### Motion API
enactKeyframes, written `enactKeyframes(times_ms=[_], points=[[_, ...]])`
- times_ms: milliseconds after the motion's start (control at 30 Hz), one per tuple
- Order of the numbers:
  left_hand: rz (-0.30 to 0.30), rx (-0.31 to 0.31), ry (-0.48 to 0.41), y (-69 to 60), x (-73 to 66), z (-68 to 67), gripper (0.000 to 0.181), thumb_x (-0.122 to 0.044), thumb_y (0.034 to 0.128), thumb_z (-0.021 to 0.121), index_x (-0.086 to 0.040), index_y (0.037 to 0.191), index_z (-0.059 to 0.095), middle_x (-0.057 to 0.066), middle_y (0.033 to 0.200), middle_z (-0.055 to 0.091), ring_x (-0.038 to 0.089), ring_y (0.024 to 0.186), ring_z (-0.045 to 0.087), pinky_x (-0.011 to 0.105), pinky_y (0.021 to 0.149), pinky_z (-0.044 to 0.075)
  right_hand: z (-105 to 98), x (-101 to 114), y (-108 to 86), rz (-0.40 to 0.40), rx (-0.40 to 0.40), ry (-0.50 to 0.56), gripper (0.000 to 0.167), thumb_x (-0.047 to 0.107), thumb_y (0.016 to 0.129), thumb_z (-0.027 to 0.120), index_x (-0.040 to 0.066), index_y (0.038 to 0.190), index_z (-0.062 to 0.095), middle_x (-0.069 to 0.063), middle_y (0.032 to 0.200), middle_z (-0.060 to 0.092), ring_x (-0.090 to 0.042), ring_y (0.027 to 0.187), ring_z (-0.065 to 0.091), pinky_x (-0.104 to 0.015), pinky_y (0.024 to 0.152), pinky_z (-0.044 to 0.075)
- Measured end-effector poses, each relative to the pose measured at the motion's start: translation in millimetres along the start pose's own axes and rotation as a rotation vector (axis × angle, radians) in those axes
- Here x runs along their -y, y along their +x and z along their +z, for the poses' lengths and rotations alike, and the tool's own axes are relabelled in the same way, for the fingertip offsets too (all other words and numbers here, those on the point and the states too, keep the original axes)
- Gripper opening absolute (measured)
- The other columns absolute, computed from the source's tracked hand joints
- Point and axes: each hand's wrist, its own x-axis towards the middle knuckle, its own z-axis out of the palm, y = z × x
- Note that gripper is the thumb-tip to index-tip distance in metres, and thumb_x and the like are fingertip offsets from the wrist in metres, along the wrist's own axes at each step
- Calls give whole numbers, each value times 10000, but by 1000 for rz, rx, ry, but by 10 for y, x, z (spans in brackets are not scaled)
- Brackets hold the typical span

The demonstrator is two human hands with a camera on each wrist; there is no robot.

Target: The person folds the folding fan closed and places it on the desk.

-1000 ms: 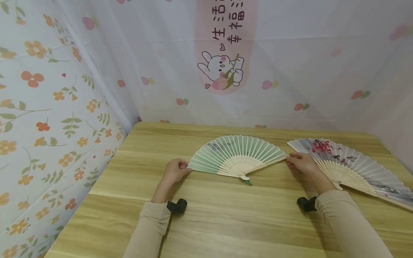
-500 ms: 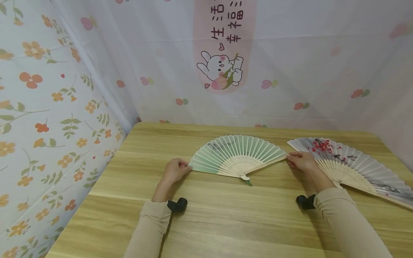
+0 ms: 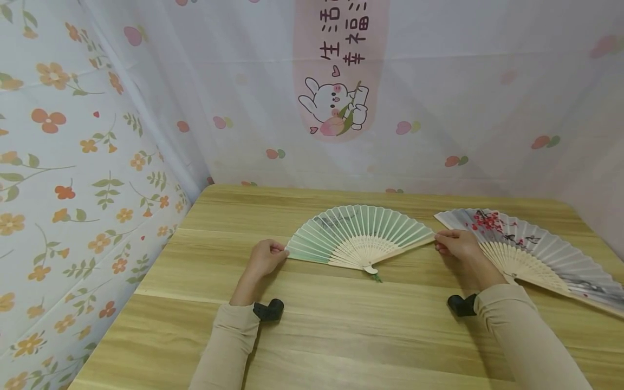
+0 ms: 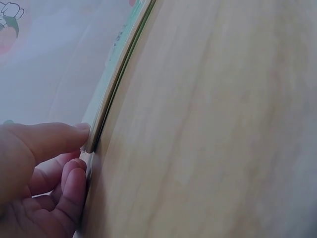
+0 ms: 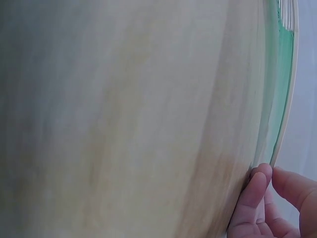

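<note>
A green folding fan [image 3: 361, 235] lies spread on the wooden table, its pivot and a small green tassel toward the near side. My left hand [image 3: 265, 259] pinches the fan's left end between thumb and fingers; the left wrist view shows the thumb on the edge of the fan [image 4: 116, 74]. At the other end, my right hand [image 3: 460, 246] pinches the tip of the right outer rib. In the right wrist view the thumb and fingers of this hand [image 5: 277, 203] meet at the end of the fan [image 5: 282, 94].
A second spread fan [image 3: 541, 252], grey-white with red blossoms, lies on the right of the table [image 3: 361, 336], beside and partly behind my right hand. A patterned curtain [image 3: 244, 108] hangs behind the table, and a floral cloth [image 3: 73, 179] hangs on the left.
My right hand and the green fan's right end have shifted very slightly to the right. Both hands keep their hold.
</note>
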Motion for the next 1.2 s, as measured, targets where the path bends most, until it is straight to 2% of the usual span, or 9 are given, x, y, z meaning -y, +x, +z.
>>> enactKeyframes(times_ms=[400, 833, 1067, 1200], points=[[-11, 6, -30, -1, 27, 5, 165, -90, 817, 603, 63, 877, 597, 95, 777, 556, 192, 740, 514, 278, 658, 441, 0, -28, 13, 16, -8, 2, 410, 87, 910, 465, -209, 1175, 364, 99, 669, 569, -4, 594, 565, -177, 601, 505], [4, 5, -82, 10, 56, -2, 134, -75, 826, 584, 52, 869, 568, 103, 809, 546, 206, 776, 501, 279, 691, 421, -24, -46, 27, 28, 14, 42, 406, 83, 911, 458, -199, 1184, 354, 93, 679, 575, -4, 623, 574, -171, 631, 501], [12, 8, -108, -1, 46, -7, 133, -75, 825, 586, 49, 871, 572, 85, 787, 531, 190, 752, 477, 245, 659, 394, -31, -53, 29, 41, 10, 96, 413, 72, 906, 469, -194, 1197, 345, 94, 675, 575, -3, 626, 573, -160, 631, 497], [1, 9, -161, -7, 43, -10, 132, -73, 817, 599, 50, 860, 583, 83, 779, 545, 180, 739, 481, 235, 650, 391, -34, -54, 22, 39, 12, 130, 379, 54, 899, 475, -186, 1173, 371, 88, 666, 583, -10, 626, 577, -159, 628, 497]])
